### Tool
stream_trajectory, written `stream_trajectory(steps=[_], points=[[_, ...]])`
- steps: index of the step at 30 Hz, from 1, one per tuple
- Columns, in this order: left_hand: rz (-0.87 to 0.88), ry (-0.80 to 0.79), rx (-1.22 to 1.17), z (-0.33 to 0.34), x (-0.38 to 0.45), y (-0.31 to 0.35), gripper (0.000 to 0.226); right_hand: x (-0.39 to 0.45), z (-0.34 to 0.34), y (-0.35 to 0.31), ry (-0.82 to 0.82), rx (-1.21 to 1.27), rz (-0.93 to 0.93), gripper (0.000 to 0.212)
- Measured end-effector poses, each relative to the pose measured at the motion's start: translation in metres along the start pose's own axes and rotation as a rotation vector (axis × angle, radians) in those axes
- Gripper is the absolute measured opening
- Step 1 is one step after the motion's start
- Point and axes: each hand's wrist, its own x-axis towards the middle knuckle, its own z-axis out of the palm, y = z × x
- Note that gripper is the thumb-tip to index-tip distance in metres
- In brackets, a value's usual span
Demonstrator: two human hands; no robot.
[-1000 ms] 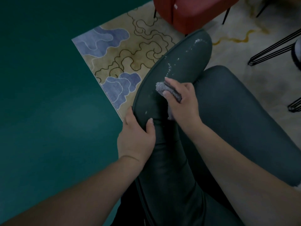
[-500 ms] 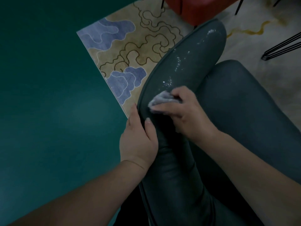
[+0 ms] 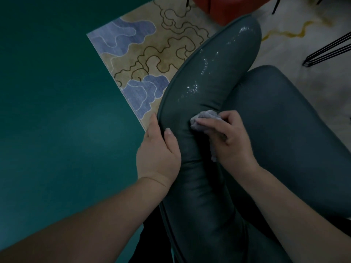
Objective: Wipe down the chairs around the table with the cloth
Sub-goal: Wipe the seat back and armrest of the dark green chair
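Right hand [image 3: 230, 141] is clenching a crumpled grey cloth [image 3: 204, 120], pressing it on the top of a dark teal leather chair backrest [image 3: 209, 76]. Left hand [image 3: 157, 154] is gripping the backrest's left edge, thumb on top, fingers wrapping behind. Wet droplets are glistening on the far backrest. Patterned beige-and-blue rug [image 3: 144, 54] is lying left; red upholstered chair [image 3: 228, 8] is sitting far.

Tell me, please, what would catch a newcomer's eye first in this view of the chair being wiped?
Centre frame, the right hand presses a crumpled grey cloth on the curved back of a dark green chair, where wet droplets glisten above the cloth. The left hand grips the chair's edge beside it. Behind, a patterned rug meets a teal floor, with a red chair at the top.
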Motion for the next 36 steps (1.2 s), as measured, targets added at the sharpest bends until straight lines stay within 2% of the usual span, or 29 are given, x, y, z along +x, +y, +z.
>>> stream_trajectory(steps=[4, 7, 9, 13, 14, 17, 19, 23, 25, 28, 30, 33, 36], points=[[0.001, 0.014, 0.003, 0.001, 0.001, 0.0, 0.068, -0.013, 0.008, 0.002, -0.071, -0.015, -0.096, 0.031], [-0.004, 0.02, -0.001, 0.002, 0.0, 0.0, 0.068, -0.028, -0.008, 0.021, 0.004, 0.019, 0.096, 0.046], [-0.003, 0.021, -0.001, 0.002, 0.0, -0.001, 0.068, -0.031, -0.012, 0.023, 0.055, 0.066, 0.221, 0.047], [-0.006, 0.025, 0.017, 0.003, 0.001, -0.001, 0.068, -0.027, 0.006, 0.005, -0.011, 0.098, 0.032, 0.035], [-0.004, 0.024, 0.018, 0.003, 0.001, 0.0, 0.068, -0.027, 0.008, 0.006, -0.003, 0.096, 0.037, 0.034], [-0.002, 0.024, 0.004, 0.003, 0.001, -0.001, 0.068, -0.025, -0.001, 0.015, 0.144, 0.135, 0.265, 0.036], [-0.004, 0.019, 0.008, 0.004, 0.0, -0.001, 0.069, -0.018, -0.002, 0.014, 0.213, 0.116, 0.328, 0.036], [0.012, 0.014, 0.035, 0.005, 0.001, -0.002, 0.067, 0.024, 0.019, -0.007, 0.109, 0.029, 0.075, 0.035], [0.007, -0.005, 0.03, 0.005, 0.001, -0.003, 0.068, 0.049, 0.023, -0.007, 0.107, 0.018, 0.089, 0.033], [0.019, -0.022, 0.01, 0.003, 0.002, -0.002, 0.071, 0.058, 0.022, -0.002, 0.186, 0.104, 0.171, 0.033], [0.014, -0.046, 0.022, 0.003, 0.002, -0.001, 0.073, 0.045, 0.028, -0.006, 0.15, 0.103, 0.089, 0.033], [0.006, -0.065, 0.033, 0.002, 0.002, 0.0, 0.074, 0.051, 0.033, -0.008, 0.071, -0.035, -0.042, 0.029], [0.007, -0.062, 0.049, 0.004, 0.002, 0.0, 0.072, 0.085, 0.027, 0.0, 0.136, -0.097, 0.024, 0.029]])
